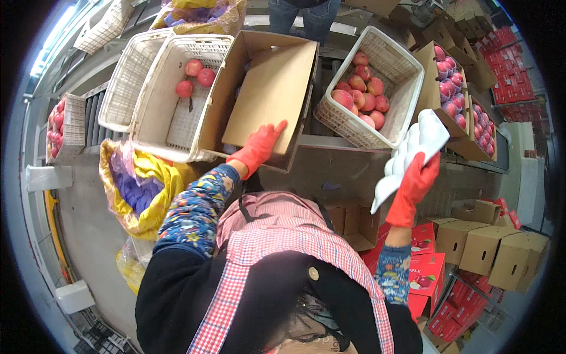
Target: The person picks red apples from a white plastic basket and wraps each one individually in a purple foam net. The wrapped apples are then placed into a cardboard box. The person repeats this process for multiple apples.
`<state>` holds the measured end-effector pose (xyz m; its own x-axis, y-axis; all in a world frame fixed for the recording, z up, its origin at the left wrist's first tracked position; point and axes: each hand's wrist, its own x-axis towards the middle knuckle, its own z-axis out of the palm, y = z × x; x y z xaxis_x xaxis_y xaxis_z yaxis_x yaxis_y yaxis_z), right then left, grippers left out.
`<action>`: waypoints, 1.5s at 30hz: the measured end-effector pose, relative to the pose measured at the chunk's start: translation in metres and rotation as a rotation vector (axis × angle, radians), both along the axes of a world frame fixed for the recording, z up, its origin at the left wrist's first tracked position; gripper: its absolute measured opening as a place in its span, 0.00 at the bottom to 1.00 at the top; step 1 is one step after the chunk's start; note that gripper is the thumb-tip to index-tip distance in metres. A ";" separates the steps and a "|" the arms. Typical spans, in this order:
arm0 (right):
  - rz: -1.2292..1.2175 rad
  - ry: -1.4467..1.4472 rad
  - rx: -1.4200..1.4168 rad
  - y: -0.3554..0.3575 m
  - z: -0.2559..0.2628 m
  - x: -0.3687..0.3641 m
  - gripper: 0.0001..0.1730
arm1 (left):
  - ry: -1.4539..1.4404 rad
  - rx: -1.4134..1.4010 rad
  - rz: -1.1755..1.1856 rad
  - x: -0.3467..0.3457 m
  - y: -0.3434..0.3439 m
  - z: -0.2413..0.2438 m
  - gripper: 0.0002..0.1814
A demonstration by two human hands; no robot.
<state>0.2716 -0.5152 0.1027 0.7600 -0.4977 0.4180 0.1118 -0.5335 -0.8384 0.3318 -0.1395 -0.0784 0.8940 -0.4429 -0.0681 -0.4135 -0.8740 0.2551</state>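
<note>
My left hand (258,148), in a red glove, lies with its fingers spread on a flat cardboard sheet (272,88) inside an open cardboard box (221,95). A white moulded foam tray (415,146) is gripped at its edge by my right hand (414,188), also gloved in red, and hangs tilted beside a white plastic crate (395,88). Red apples (365,95) partly fill that crate. Left of the box stands another white crate (150,106) with several apples (193,79) in it. What lies under the sheet is mostly hidden.
Boxes of apples in foam nets (451,86) stand at the right. A yellow bag with purple foam nets (137,190) is at the left near my arm. A person in jeans (305,17) stands beyond the roller conveyor (93,117). Red printed boxes (424,274) are stacked lower right.
</note>
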 end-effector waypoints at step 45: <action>1.422 1.098 0.035 0.379 -0.276 0.141 0.32 | 0.927 -0.915 0.360 0.056 0.244 0.097 0.23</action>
